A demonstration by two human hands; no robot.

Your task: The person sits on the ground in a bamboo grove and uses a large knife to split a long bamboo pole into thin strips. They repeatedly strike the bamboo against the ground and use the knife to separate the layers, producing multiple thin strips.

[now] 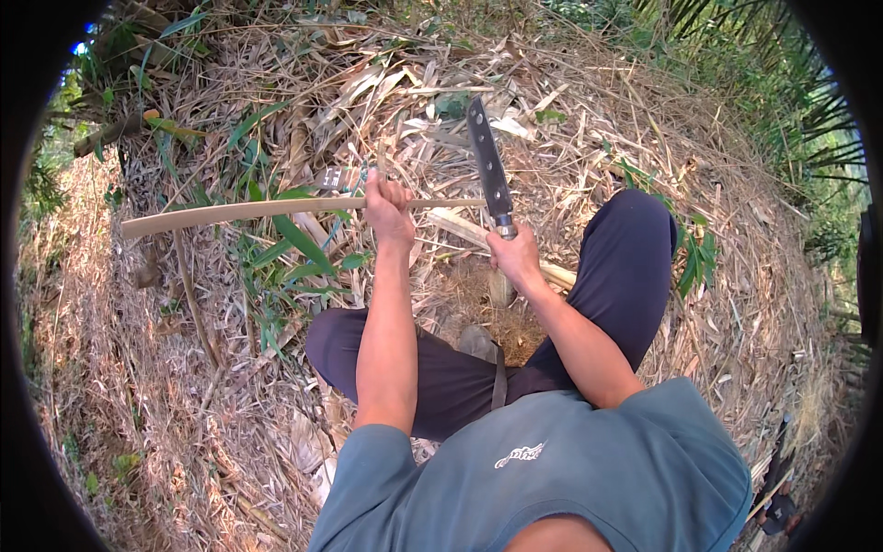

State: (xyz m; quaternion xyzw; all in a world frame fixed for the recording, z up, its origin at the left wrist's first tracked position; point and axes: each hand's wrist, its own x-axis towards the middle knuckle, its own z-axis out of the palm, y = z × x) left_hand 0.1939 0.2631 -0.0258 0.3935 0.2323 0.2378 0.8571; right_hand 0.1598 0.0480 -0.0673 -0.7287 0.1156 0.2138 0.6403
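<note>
My left hand (390, 210) is closed around a long, pale, flat strip (230, 212) that looks like split bamboo. The strip lies roughly level, its longer part reaching out to the left and its thinner end running right to the knife. My right hand (517, 256) grips the handle of a knife (489, 156), whose dark, broad blade has a row of round holes and points up and away from me. The strip's right end meets the blade's lower part; whether they touch, I cannot tell. Both hands are in front of my bent legs.
Dry leaves and bamboo litter (303, 101) cover the sloping ground. Green leafy shoots (299, 239) grow below the strip. A small brown object with white marks (338, 178) lies beyond my left hand. My dark-trousered knee (630, 248) rises beside my right forearm. A dark object (780, 511) lies lower right.
</note>
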